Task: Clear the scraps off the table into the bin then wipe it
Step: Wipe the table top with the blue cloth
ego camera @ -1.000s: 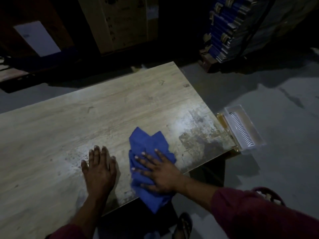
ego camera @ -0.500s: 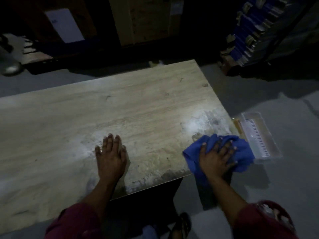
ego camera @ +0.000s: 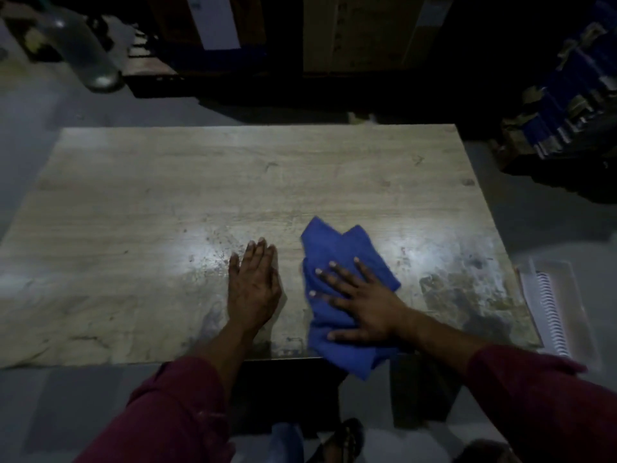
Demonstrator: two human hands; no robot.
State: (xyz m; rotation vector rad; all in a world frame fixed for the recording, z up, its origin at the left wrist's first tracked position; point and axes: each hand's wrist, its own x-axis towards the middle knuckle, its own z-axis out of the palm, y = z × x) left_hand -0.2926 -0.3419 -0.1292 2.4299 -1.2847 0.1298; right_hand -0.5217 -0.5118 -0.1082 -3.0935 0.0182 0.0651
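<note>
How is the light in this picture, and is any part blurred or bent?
Head view: dim overall; pale glare patches on the table left of the left hand and right of the blue cloth under the right hand; the background is nearly black; edges blur and curve.

We wear dark maroon long sleeves on both arms, the left sleeve and the right sleeve, each pushed up so the forearms show bare. The cloth looks soft and creased, with no visible pattern. Our left hand and right hand are bare, without gloves. Below, a dark sandal shows on one foot.
</note>
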